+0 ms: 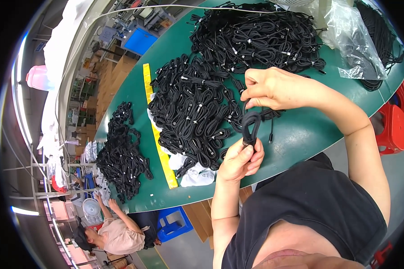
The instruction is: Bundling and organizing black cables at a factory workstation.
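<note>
My left hand [240,160] grips the lower end of a looped black cable [251,124], folded into a short bundle. My right hand [271,87] pinches the upper end of the same cable, fingers closed above the loop. A loose end with a plug hangs to the right of the bundle. Both hands hover over the near edge of the green table [300,130]. Just beyond them lies a large heap of bundled black cables [193,112].
A second heap of cables [256,38] lies farther back and a smaller one [121,152] to the left. A yellow ruler strip [159,139], clear plastic bags [354,40] and white bags [195,177] are on the table. Red stools [393,127] stand at right. Another person [116,233] sits at lower left.
</note>
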Available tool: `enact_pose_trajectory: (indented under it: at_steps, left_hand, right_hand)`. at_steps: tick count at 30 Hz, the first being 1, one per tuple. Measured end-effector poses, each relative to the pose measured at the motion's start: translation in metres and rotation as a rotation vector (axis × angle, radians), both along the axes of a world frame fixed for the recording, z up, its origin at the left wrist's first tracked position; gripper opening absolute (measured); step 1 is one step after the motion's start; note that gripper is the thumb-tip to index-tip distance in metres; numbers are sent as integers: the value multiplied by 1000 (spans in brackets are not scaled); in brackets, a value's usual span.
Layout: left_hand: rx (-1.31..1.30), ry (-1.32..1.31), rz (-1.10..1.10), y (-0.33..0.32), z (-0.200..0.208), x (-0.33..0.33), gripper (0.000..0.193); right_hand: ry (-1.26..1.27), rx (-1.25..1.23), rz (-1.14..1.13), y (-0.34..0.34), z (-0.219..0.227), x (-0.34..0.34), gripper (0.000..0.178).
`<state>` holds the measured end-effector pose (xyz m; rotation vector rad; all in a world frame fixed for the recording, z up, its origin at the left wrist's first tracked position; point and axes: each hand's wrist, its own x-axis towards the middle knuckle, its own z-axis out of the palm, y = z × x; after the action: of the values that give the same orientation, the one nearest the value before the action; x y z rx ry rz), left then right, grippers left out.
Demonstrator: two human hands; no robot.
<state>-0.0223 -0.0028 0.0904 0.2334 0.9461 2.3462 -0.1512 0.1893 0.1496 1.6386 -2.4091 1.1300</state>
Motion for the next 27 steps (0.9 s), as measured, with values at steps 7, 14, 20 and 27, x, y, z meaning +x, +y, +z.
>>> enact_pose_trajectory:
  at_steps: [7,14,20,27]
  left_hand:
    - [-1004,449,218,17,-5,2,18]
    - [-1391,804,517,26,-5,-4,22]
    - [-1682,917,625,25,-12,-12,25]
    - [-1829,979,604,31,-14,-18,28]
  right_hand:
    - [-234,-89,163,-2,-7,-11,21]
    - [-232,-222,-205,-19,-10,10,25]
    - [372,-152,-42,-12,-10,25,16]
    - [378,77,50,-18,-23,24,12]
